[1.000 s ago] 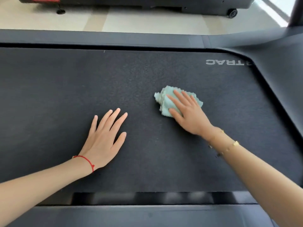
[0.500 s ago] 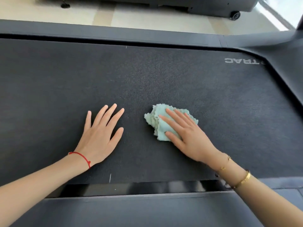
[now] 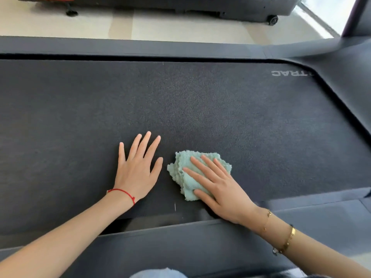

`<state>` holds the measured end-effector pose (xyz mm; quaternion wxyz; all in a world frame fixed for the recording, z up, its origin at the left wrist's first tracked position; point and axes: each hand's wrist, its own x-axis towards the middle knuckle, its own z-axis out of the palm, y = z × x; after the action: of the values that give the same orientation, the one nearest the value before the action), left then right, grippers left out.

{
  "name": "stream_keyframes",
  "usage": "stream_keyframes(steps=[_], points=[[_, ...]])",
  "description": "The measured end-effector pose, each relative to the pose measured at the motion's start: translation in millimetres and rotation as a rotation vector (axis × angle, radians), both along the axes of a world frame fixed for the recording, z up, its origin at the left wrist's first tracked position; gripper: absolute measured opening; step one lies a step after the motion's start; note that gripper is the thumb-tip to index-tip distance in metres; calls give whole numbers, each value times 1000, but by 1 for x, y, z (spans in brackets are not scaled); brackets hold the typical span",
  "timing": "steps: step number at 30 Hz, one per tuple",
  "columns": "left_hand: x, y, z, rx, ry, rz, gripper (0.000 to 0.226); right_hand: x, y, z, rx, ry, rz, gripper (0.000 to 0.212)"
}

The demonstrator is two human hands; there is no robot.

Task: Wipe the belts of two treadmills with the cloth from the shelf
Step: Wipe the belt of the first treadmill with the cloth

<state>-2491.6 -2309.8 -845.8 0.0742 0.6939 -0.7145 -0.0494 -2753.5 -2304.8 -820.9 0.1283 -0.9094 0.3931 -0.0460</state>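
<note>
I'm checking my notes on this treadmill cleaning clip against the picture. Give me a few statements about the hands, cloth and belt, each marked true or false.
1. The right hand presses the cloth flat on the belt. True.
2. The left hand also holds a cloth. False: it rests bare and open on the belt.
3. The cloth is dark red. False: it is pale green.
4. A red string circles the left wrist. True.
5. The cloth lies on the floor. False: it lies on the belt, beside the left hand.

The cloth (image 3: 197, 173) is pale mint green; the belt (image 3: 200, 109) is dark charcoal with a fine speckled grain and grey lettering (image 3: 292, 73) — the floor (image 3: 160, 27) cream, a wrist string (image 3: 122, 192) red.
</note>
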Motion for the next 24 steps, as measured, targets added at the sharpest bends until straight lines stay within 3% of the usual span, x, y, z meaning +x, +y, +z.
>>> stream_keyframes(steps=[6, 12, 19, 24], points=[[50, 19, 3, 7, 16, 36, 64, 4, -13, 5, 36, 26, 29, 52], [86, 30, 1, -2, 31, 127, 62, 63, -52, -2, 21, -5, -217, 59], [127, 40, 2, -7, 34, 238, 60, 110, 29, -2, 37, -12, 182, 53], [137, 43, 2, -10, 30, 285, 68, 110, -6, -1, 28, -23, 263, 52]])
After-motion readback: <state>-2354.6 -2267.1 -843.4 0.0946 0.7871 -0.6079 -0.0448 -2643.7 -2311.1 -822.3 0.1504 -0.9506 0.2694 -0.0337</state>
